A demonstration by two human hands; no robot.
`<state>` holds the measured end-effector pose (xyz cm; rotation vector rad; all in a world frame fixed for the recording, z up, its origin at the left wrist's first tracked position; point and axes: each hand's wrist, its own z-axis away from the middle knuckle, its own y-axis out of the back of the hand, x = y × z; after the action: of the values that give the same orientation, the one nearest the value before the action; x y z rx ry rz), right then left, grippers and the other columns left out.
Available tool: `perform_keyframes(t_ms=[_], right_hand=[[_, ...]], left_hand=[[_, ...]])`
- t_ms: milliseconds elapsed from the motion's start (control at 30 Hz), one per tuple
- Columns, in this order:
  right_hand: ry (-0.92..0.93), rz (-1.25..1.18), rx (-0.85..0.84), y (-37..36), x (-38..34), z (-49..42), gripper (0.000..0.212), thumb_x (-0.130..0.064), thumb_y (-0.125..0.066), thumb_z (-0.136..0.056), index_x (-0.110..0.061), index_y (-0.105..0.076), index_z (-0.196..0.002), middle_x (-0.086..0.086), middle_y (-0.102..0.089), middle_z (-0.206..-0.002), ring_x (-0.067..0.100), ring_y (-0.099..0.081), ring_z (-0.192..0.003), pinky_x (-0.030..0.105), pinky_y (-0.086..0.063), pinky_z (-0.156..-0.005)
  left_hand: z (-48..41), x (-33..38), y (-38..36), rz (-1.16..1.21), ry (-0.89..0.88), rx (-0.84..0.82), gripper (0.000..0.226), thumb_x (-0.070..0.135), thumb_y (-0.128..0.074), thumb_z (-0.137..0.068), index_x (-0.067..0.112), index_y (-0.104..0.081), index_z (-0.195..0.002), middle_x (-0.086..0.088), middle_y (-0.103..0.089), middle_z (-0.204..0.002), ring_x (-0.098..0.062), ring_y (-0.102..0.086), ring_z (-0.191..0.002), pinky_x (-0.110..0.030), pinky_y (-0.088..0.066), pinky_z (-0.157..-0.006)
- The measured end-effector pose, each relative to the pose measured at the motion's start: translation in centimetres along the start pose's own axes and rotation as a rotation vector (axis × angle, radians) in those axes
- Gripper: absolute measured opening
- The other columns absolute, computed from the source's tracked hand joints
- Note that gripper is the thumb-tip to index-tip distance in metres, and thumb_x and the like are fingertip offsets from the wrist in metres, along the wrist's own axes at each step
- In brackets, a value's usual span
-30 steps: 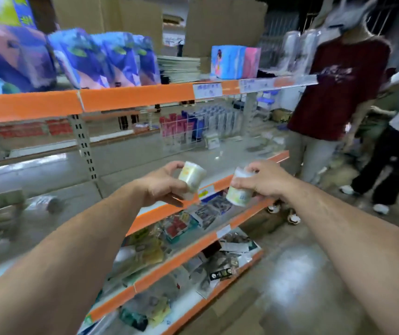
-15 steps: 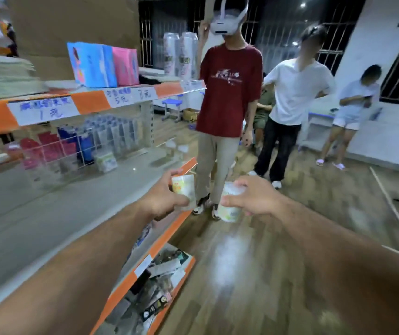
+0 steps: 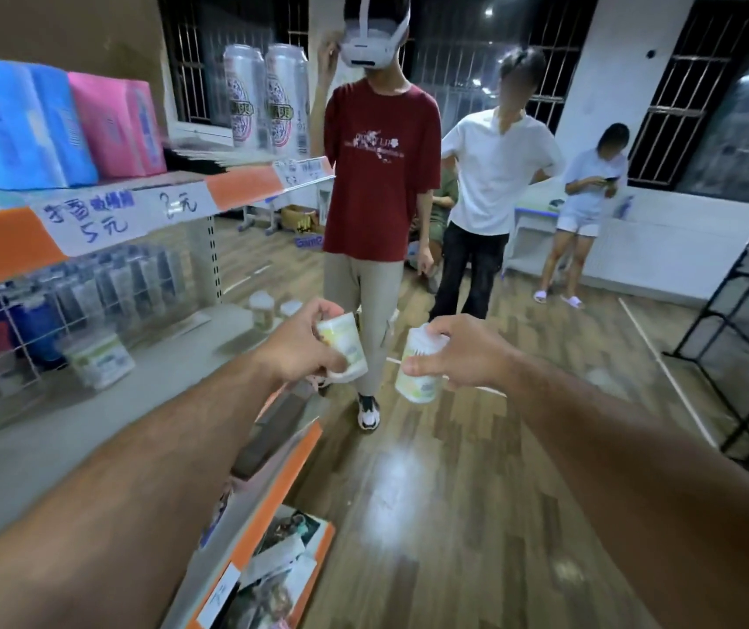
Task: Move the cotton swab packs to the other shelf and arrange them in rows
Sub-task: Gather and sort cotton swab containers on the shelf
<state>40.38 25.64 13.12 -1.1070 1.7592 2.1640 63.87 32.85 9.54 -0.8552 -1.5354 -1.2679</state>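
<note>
- At the end of the shelf (image 3: pixel 91 429), I am holding the left cotton swab pack (image 3: pixel 349 356) and the right cotton swab pack (image 3: pixel 418 379) in the air, close but apart.
- My left hand (image 3: pixel 300 347) is curling around the left one; my right hand (image 3: pixel 465 356) is gripping the right one from above.
- Two more packs (image 3: pixel 262 311) are standing on the shelf behind them.

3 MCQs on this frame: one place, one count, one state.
1. The pink pack on the top shelf sits: A) right of the blue pack B) on top of it C) on the floor
2. Cotton swab packs held in hands: A) none B) one C) two
3. The left hand is: A) flat on a shelf B) gripping a pack C) empty
1A, pink stands right of blue. 2C, left-hand pack and right-hand pack, the latter in the right hand. 3B, its fingers curl round the pack.
</note>
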Motion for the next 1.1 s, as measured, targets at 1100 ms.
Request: perform_keyframes(t_ms=[1100], right_hand=[[0.840, 0.185, -0.518, -22.3, -22.1, -28.1, 0.055, -0.050, -0.086, -0.064, -0.024, -0.062, -0.106, 0.001, -0.064, -0.102, 0.021, -0.063, -0.075, 0.026, -0.048, -0.065]], left_hand=[[1.7, -13.4, 21.3, -0.263, 0.524, 0.876, 0.043, 0.003, -0.070, -0.080, 0.022, -0.058, -0.117, -0.001, -0.057, -0.095, -0.012, -0.051, -0.068, -0.015, -0.042, -0.045]])
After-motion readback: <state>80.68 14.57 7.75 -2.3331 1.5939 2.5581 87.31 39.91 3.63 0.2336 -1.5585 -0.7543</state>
